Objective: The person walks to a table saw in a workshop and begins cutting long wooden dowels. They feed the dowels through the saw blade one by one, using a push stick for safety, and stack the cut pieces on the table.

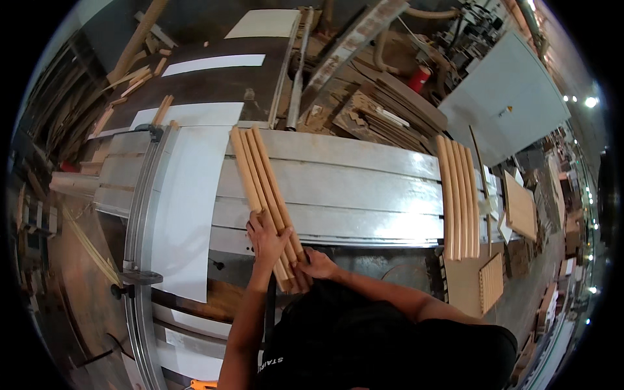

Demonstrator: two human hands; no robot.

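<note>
A small bundle of long, light-brown wooden strips [262, 179] with rounded faces lies slanted over the front edge of a ribbed metal table [338, 175]. Their near ends reach back toward my body. My left hand [265, 239] grips across the bundle from above, thumb on its right side and fingers on its left. Close to the near ends, my right hand [318, 265] holds the strips from the right side, its fingertips partly hidden. Farther right on the same table, several similar wooden strips [460, 201] lie side by side.
Left of the bundle are a white sheet [185, 201] and a long metal rail [140, 214] with a clamp-like stop. A dark board [214, 84] with offcuts stands beyond. Scrap wood [390, 107] and a grey cabinet [507, 97] are at the far right.
</note>
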